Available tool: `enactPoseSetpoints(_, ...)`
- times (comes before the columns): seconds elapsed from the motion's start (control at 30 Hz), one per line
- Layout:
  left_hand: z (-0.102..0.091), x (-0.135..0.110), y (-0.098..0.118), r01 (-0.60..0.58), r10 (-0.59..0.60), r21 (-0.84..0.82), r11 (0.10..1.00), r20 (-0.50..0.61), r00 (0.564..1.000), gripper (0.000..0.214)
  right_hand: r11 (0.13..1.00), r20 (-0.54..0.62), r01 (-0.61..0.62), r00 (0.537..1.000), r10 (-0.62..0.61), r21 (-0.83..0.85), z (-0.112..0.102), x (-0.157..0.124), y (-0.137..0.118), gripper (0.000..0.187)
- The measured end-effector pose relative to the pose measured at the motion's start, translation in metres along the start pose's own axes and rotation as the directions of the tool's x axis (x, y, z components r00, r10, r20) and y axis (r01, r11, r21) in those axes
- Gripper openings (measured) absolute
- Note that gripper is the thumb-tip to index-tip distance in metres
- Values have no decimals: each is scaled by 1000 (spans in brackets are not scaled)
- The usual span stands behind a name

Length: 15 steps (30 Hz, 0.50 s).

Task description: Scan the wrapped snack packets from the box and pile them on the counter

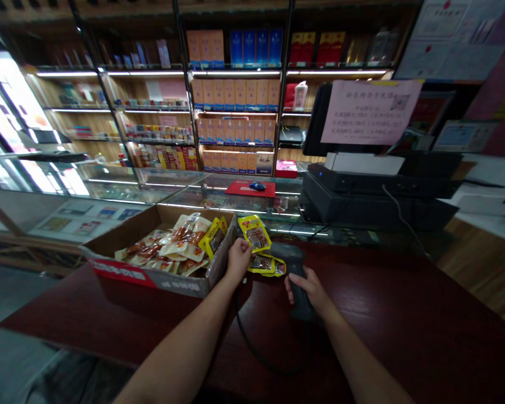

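Scanning seems the step I'm in: my left hand [238, 258] pinches a snack packet [256, 232] just right of the cardboard box [172, 283], my right hand [309, 287] wraps the scanner [292, 261], which I judge needs aiming at the barcode.

Print on pink notice [370, 111] too small; scanner [292, 259] handle hidden under right hand [309, 287].

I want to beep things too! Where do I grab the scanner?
Grab the scanner by its long thin handle, coming from the near side, like the right hand does. The wide head points away, toward the packet in the left hand, and the cord runs from the handle's end.
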<state>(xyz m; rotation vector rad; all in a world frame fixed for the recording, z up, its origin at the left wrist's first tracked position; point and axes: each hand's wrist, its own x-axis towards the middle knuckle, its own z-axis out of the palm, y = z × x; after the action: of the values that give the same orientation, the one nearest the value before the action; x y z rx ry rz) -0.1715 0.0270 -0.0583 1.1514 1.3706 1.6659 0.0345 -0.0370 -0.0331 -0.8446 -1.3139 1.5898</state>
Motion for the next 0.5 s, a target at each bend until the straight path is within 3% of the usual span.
enactPoseSetpoints(0.17,-9,-6,34,-69,71,73,995,-27,997,14,998,0,23,1000,-23,51,11,1,-8,35)
enactPoseSetpoints(0.27,-29,-2,67,-133,138,109,985,-48,989,13,999,51,27,998,-29,37,24,2,-16,32)
enactPoseSetpoints(0.4,-80,13,104,-178,187,86,980,-111,976,14,1000,119,14,993,-16,17,48,5,-29,32)
enactPoseSetpoints(0.5,-129,30,113,-188,218,156,970,-211,953,16,998,182,52,982,-57,34,69,10,-34,34)
